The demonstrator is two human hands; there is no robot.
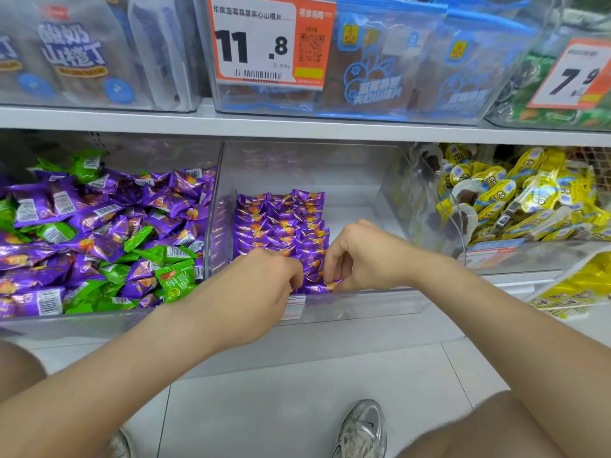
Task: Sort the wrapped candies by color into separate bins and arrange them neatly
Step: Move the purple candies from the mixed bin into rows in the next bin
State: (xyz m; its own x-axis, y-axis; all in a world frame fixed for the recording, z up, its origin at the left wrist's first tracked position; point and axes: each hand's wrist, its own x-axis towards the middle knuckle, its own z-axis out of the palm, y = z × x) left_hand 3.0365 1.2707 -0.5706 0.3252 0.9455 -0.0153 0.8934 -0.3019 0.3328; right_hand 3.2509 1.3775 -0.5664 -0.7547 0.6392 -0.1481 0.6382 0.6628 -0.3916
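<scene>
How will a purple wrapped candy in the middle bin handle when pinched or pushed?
Probably light: the right hand pinches one purple candy with fingertips alone. The glossy foil looks slippery, and its crimped ends likely flex. It has a flat pillow shape, so it should slide, not roll, as the neat rows suggest.

Bare forearms (pixel 205 328) and bare knees (pixel 479 424); silver-grey mesh trainers (pixel 362 431) with glossy overlays and pale laces.

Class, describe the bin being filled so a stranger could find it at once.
Find the 11.8 price tag; the middle clear bin sits directly beneath it. Unlike the mixed purple-and-green heap on its left and yellow packets on its right, it holds only purple candies in neat rows.
</scene>
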